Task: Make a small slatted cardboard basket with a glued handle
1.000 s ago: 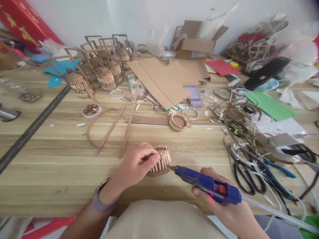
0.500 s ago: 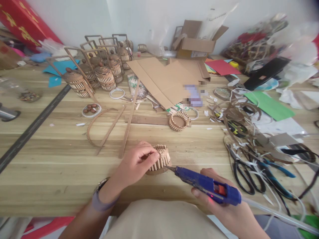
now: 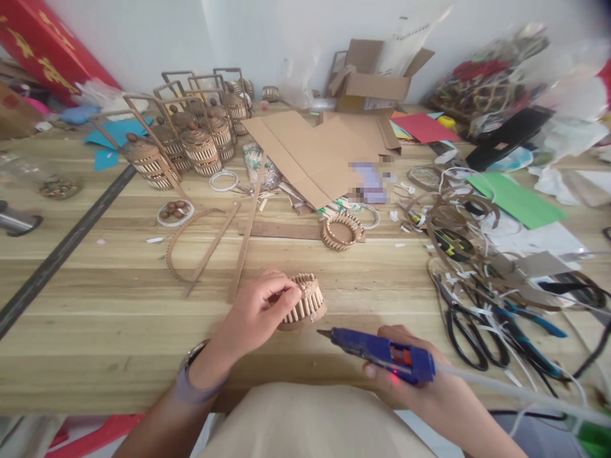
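My left hand (image 3: 267, 306) is closed on a small round basket (image 3: 305, 304) made of short wooden sticks and cardboard strips, gripping its left side low over the table. The fingers hide part of its rim. In my right hand (image 3: 405, 362) is a blue hot glue gun (image 3: 382, 351) with a small red light lit. Its nozzle points left, a short way from the lower right edge of the basket and apart from it. A second stick ring (image 3: 342, 231) rests farther back on the table.
Several lidded baskets with tall handles (image 3: 203, 151) stand at the back left. Cardboard sheets (image 3: 305, 152) lie mid-table. A dish of brown beads (image 3: 175, 212) and curved strips (image 3: 177, 248) are at left. Scissors (image 3: 470, 334), pliers (image 3: 529, 337) and cables crowd the right.
The glue gun's nozzle has drawn back from the basket's lower edge and dipped slightly. The basket has tilted a little in my left hand.
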The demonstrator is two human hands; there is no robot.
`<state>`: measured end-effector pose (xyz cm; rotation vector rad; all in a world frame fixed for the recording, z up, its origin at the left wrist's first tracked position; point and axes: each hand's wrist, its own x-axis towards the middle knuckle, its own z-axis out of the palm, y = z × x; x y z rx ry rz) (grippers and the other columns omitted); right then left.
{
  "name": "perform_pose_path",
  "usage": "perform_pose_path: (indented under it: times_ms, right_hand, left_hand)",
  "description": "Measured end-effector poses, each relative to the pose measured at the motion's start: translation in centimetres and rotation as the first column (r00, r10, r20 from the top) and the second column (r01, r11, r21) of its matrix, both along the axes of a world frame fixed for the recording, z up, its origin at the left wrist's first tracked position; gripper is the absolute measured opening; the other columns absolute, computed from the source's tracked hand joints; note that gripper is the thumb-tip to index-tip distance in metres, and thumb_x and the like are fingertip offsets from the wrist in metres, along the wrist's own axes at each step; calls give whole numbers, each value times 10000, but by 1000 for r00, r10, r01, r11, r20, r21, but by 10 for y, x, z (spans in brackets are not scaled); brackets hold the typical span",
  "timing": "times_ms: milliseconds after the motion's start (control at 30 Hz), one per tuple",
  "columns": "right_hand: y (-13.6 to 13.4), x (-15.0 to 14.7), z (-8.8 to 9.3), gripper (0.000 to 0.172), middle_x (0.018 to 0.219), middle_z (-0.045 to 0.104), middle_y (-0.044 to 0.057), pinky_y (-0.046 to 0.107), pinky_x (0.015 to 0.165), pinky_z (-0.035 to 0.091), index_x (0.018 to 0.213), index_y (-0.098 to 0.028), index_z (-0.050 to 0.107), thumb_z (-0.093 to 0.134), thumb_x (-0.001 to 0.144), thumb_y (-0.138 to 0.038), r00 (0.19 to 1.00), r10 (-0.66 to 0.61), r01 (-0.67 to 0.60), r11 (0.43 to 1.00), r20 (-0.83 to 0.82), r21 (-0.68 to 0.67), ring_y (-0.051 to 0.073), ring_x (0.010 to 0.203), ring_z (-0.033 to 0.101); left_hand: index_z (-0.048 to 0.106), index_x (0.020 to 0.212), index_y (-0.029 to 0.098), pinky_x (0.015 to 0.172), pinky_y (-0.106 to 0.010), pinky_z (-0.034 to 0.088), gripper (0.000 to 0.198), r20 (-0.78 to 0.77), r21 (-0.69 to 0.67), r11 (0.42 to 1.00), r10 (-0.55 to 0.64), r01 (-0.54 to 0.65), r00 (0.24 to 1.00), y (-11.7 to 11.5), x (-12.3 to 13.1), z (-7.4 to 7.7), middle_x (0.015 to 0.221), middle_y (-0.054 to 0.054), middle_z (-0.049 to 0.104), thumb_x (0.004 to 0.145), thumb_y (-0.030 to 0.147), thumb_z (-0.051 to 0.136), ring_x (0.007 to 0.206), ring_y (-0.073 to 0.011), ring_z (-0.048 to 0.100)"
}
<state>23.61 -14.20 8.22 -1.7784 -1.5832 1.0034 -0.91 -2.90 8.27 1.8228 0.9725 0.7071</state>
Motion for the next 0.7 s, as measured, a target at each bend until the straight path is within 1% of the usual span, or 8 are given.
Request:
perform_pose_path:
  times_ms: [67, 133, 267, 333, 467, 567, 633, 700]
  right_hand:
    - [3, 10, -6, 327, 684, 625, 20, 313, 622, 498, 710, -221, 648, 693, 784, -537, 980, -151, 141, 986, -127, -83, 200, 678, 596]
    - [8, 23, -12, 363, 739, 652, 37, 328, 676, 517, 753, -204, 683, 720, 762, -565, 911, -281, 228, 953, -301, -201, 195, 707, 601]
    - [18, 45, -20, 443, 1072, 674, 86, 350, 680, 553, 1020, -229, 695, 835, 656, -439, 702, -364, 81, 894, -612, -440, 215, 847, 637]
    - [20, 50, -23, 473, 1167, 647, 93, 317, 623, 547, 1109, -255, 659, 820, 676, -355, 672, -344, -5, 884, -656, -468, 222, 907, 637]
    - [18, 50, -28, 468, 1093, 663, 70, 233, 540, 484, 1204, -266, 608, 739, 758, -314, 702, -268, -70, 896, -660, -439, 177, 846, 629]
    - [19, 53, -32, 480, 1073, 671, 77, 229, 549, 477, 1206, -252, 607, 734, 749, -319, 772, -236, -57, 900, -590, -433, 178, 841, 630]
    - [25, 58, -35, 443, 1065, 674, 86, 259, 585, 504, 1176, -240, 618, 715, 766, -375, 824, -224, -26, 903, -521, -428, 193, 848, 637]
    - [34, 63, -38, 433, 968, 677, 76, 299, 607, 527, 1143, -223, 629, 685, 789, -467, 886, -159, -27, 920, -434, -392, 204, 807, 638]
  left_hand:
    - [601, 735, 194, 744, -282, 421, 308, -43, 100, 995, -4, 8, 999, 1, 1, -1, 732, -12, 590, 986, 315, 471, 828, -177, 535]
    - [629, 771, 194, 815, -317, 426, 283, -103, 258, 966, 4, 23, 995, 3, 3, -7, 755, -28, 624, 992, 292, 480, 890, -201, 525]
    - [689, 857, 207, 956, -436, 389, 195, -274, 506, 858, 66, 86, 959, 11, 10, -30, 850, -46, 690, 971, 230, 532, 1036, -260, 492]
    - [697, 860, 204, 961, -461, 400, 169, -359, 537, 833, 80, 136, 930, 14, 13, -40, 847, -48, 691, 955, 212, 558, 1072, -282, 486]
    - [684, 967, 175, 986, -448, 429, 125, -334, 635, 764, 144, 109, 931, 13, 5, -44, 988, -74, 694, 949, 206, 564, 1144, -286, 485]
    - [662, 1004, 164, 954, -414, 453, 155, -315, 690, 724, 312, -9, 896, 13, -13, -38, 1029, -93, 683, 967, 240, 532, 1068, -264, 555]
    - [656, 1016, 143, 897, -410, 468, 175, -416, 656, 746, 487, -118, 768, 15, -26, -34, 1015, -121, 679, 960, 265, 544, 986, -275, 593]
    - [646, 1049, 105, 861, -410, 466, 208, -582, 522, 820, 544, -236, 605, 21, -37, -33, 1043, -168, 673, 935, 265, 581, 982, -306, 609]
